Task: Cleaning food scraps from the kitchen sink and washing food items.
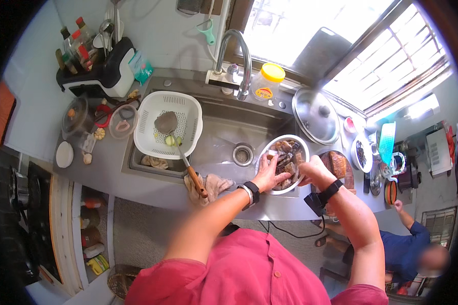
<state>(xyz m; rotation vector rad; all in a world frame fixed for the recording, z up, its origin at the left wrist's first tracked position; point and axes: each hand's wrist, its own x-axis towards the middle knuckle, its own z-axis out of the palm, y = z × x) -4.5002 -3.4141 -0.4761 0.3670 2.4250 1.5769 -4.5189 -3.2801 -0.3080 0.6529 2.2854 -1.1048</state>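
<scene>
A white bowl (pixel 304 143) full of dark brown chunks, seemingly cured meat or fish (pixel 289 146), is tilted over the right end of the steel sink. My left hand (pixel 268 174) rests on the chunks, fingers spread. At the bowl's right rim my right hand (pixel 313 172) is closed around the edge; its fingertips are partly hidden. Just right of that hand, a round cutting board (pixel 346 162) bears a larger reddish-brown piece (pixel 336 164).
Left in the sink (pixel 217 148) sits a white colander (pixel 197 114) with a spatula (pixel 192 173) across its rim. Behind are the faucet (pixel 239 42) and a yellow-lidded jar (pixel 268 82). A pot lid (pixel 316 116) leans at right. Another person (pixel 400 244) is at lower right.
</scene>
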